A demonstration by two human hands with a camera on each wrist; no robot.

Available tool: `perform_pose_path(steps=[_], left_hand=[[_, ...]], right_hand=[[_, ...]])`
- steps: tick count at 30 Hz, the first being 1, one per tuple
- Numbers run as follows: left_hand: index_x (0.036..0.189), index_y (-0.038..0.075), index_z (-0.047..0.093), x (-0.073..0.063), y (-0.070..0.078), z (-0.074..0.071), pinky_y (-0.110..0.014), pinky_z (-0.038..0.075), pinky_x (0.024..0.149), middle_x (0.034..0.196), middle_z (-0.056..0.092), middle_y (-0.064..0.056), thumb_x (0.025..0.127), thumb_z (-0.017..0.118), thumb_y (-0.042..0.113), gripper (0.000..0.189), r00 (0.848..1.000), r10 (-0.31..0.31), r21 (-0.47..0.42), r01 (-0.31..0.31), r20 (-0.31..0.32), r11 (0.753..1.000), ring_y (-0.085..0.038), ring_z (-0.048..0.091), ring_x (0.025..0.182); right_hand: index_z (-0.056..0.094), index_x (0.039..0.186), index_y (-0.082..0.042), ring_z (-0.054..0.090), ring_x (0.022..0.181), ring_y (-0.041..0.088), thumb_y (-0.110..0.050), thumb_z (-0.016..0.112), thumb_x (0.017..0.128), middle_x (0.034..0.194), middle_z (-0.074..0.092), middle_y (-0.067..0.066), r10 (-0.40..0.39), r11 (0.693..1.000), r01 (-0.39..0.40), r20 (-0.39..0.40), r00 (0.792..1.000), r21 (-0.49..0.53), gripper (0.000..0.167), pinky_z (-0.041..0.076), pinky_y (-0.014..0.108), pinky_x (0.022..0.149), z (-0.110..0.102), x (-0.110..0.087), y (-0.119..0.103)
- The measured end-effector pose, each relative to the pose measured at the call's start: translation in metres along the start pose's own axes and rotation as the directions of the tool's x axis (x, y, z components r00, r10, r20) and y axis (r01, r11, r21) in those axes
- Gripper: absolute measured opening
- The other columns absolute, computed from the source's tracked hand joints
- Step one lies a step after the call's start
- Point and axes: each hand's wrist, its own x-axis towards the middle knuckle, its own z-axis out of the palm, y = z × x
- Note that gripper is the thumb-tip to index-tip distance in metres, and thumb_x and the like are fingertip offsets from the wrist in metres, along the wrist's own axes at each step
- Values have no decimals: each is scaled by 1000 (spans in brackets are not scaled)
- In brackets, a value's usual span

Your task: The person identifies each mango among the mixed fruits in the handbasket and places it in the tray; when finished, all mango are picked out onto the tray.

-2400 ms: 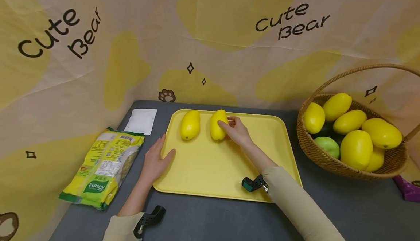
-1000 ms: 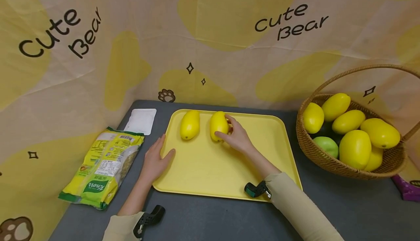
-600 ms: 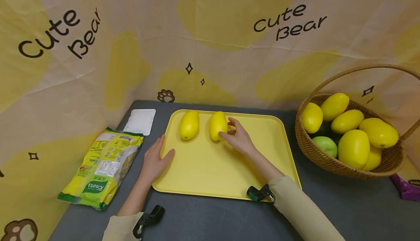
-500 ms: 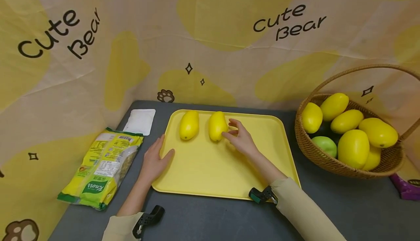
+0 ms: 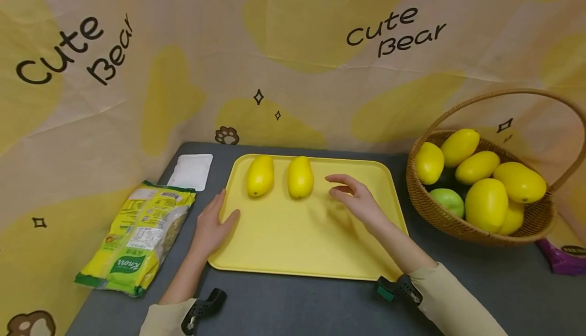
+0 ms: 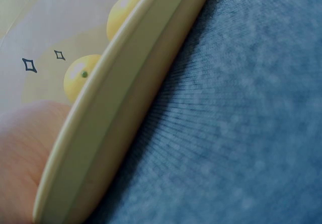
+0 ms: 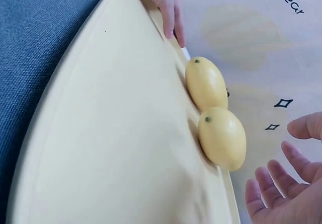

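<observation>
Two yellow mangoes lie side by side at the back of the yellow tray: a left mango and a right mango. My left hand rests at the tray's left edge, thumb over the rim and fingers extended. Over the right part of the tray hovers my right hand, holding nothing, its fingers loosely bent and apart from the right mango. In the right wrist view both mangoes show whole, with the right hand's fingers spread beside them. The tray's side partly hides the mangoes in the left wrist view.
A wicker basket with a tall handle stands at the right, holding several yellow fruits and a green apple. Left of the tray lie a yellow-green Knorr bag and a white packet. A purple package lies at far right.
My right hand has let go of the right mango and moved off to the right, toward the near side. The left hand stays at the tray's edge. The view has shifted slightly.
</observation>
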Motion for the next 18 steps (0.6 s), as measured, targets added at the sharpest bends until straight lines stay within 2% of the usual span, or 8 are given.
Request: perform_pose_path(steps=[4, 12, 15, 18], left_hand=[[154, 1, 22, -1, 0, -3, -61, 10, 114, 154, 26, -28, 99, 56, 28, 71, 1000, -5, -1, 5, 6, 1000, -45, 21, 142], [154, 0, 24, 0, 0, -2, -62, 11, 113, 153, 27, -29, 98, 56, 28, 70, 1000, 9, -3, -9, 2, 1000, -46, 22, 141], [154, 0, 23, 0, 0, 0, -62, 11, 113, 153, 27, -29, 98, 56, 28, 71, 1000, 9, -7, -9, 3, 1000, -46, 22, 141], [154, 0, 23, 1, -1, 1, -62, 11, 113, 154, 26, -29, 98, 56, 28, 71, 1000, 6, -8, -6, 7, 1000, -46, 22, 141]], right_hand=[[56, 134, -6, 53, 119, 32, -16, 59, 98, 140, 50, 17, -22, 1000, 23, 30, 999, -15, 38, 43, 48, 99, -15, -14, -7], [54, 136, -12, 52, 121, 31, -25, 60, 98, 140, 49, 9, -1, 997, 8, 85, 996, -78, 41, 38, 51, 103, -50, -48, -22], [53, 136, -10, 51, 122, 33, -21, 59, 99, 139, 49, 10, -29, 993, 40, 93, 995, -114, 40, 42, 45, 100, -63, -58, -28], [53, 137, -8, 50, 123, 34, -20, 58, 99, 139, 50, 10, -64, 984, 78, 91, 994, -158, 40, 46, 33, 95, -76, -68, -34]])
